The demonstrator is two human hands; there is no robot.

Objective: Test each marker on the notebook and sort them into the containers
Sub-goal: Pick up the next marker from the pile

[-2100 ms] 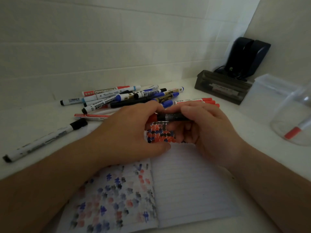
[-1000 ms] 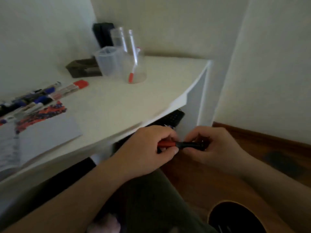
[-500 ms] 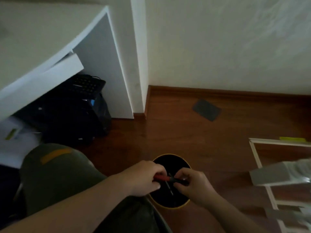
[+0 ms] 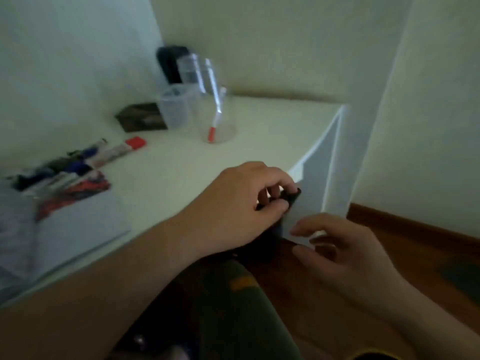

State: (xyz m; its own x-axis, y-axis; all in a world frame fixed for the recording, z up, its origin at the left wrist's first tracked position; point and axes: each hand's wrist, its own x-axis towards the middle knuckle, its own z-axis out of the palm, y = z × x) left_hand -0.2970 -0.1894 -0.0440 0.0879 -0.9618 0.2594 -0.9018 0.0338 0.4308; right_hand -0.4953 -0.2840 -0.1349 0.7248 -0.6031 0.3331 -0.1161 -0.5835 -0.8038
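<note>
Now left hand (image 4: pixel 249 201) pinches black marker (image 4: pixel 291 197); right hand (image 4: pixel 342 248) loose.

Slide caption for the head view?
Left hand grips a small black marker piece at the white desk edge; right hand empty.

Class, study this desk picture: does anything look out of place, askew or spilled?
Nothing is spilled or broken. One marker leans tilted, red end down, in the clear cup. The other markers lie in a loose heap beside the open notebook. The left hand grips something small and dark; the picture is blurred.
</note>
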